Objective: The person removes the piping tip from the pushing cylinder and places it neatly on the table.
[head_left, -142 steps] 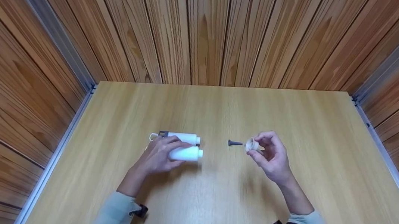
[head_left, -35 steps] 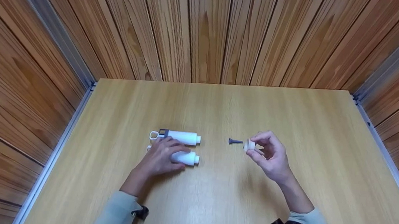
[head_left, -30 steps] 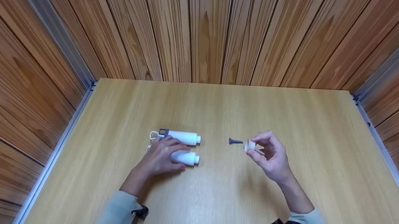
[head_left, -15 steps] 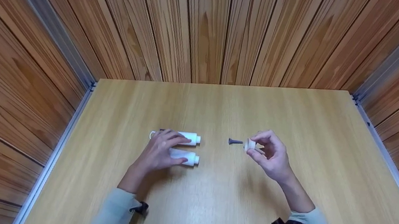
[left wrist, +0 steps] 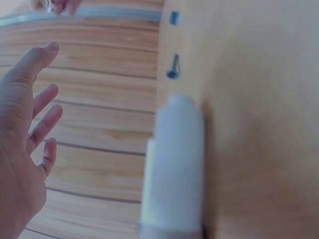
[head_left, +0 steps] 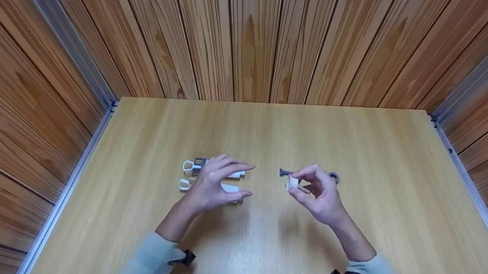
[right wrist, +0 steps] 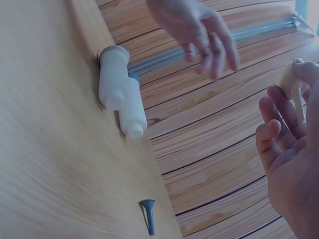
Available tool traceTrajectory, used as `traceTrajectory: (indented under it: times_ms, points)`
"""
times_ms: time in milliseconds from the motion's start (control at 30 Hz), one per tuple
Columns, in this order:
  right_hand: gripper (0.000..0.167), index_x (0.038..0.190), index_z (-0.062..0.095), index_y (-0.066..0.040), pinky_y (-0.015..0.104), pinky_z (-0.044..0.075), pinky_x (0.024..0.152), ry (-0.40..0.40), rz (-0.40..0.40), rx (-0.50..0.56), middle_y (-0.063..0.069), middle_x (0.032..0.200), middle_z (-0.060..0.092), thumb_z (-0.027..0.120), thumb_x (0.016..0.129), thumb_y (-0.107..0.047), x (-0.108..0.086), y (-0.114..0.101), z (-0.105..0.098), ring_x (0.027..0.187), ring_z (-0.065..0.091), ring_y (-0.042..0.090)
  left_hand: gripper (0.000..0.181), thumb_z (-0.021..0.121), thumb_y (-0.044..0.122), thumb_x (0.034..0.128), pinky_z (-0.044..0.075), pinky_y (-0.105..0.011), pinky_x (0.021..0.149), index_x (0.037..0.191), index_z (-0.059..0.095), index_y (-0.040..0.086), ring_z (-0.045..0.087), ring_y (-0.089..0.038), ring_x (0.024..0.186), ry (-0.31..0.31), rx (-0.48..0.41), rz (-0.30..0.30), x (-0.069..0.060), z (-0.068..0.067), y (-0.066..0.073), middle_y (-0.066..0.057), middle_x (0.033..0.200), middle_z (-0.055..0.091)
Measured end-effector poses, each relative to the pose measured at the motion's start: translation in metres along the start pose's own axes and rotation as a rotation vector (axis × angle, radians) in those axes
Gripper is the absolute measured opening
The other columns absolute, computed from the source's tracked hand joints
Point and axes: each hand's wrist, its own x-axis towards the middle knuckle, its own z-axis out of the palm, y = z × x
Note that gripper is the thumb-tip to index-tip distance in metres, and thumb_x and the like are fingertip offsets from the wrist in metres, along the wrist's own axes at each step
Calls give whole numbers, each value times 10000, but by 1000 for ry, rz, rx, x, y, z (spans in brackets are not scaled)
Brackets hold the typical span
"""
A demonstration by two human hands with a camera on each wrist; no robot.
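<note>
My left hand (head_left: 215, 184) hovers over two white bottles lying side by side on the table, thumb and fingers spread apart around nothing. The far bottle (head_left: 239, 175) has a dark cap (head_left: 199, 163) with a white loop. Partly hidden under the hand is the near bottle (head_left: 230, 188), which also has a white loop (head_left: 184, 184); its beige collar shows in the right wrist view. My right hand (head_left: 322, 200) pinches a small whitish cap-like piece with a thin stem (head_left: 292, 183) between thumb and fingers, raised off the table.
A small dark flared piece (head_left: 285, 172), shaped like a narrow funnel, lies behind the right hand's fingers, partly covered. Farther right a dark ring-shaped piece (head_left: 334, 176) shows behind that hand. Wood-plank walls (head_left: 255, 41) stand beyond the light wooden table (head_left: 272, 131).
The near bottle was laid down beside the far one and let go. My left hand has since lifted and moved right; my right hand has shifted left with the whitish stemmed piece.
</note>
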Motion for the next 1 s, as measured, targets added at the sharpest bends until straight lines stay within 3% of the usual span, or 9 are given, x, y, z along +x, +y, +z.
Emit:
traceTrajectory:
  times_ms: [233, 500, 1000]
  points:
    - [344, 1188, 581, 149, 202, 659, 835, 3, 37, -17, -120, 1194, 697, 664, 888, 296, -1, 0, 10, 1011, 737, 24, 545, 999, 226, 866, 570, -394, 959, 1367, 807, 129, 728, -247, 1118, -6, -36, 71, 15, 8, 21, -68, 1247, 839]
    - [302, 1156, 587, 144, 196, 658, 822, 8, 47, -2, -137, 1186, 723, 698, 901, 263, 0, 2, 17, 1013, 731, 20, 504, 991, 218, 870, 585, -379, 945, 1328, 822, 93, 757, -244, 1113, 20, -72, 152, 22, 20, 32, -74, 1216, 854]
    - [217, 1068, 592, 122, 159, 613, 723, 21, 50, 2, -169, 1157, 752, 728, 929, 219, 0, 2, 23, 1025, 745, 9, 396, 977, 171, 878, 594, -379, 973, 1241, 851, 76, 791, -226, 1096, 51, -107, 173, 24, 29, 37, -64, 1177, 873]
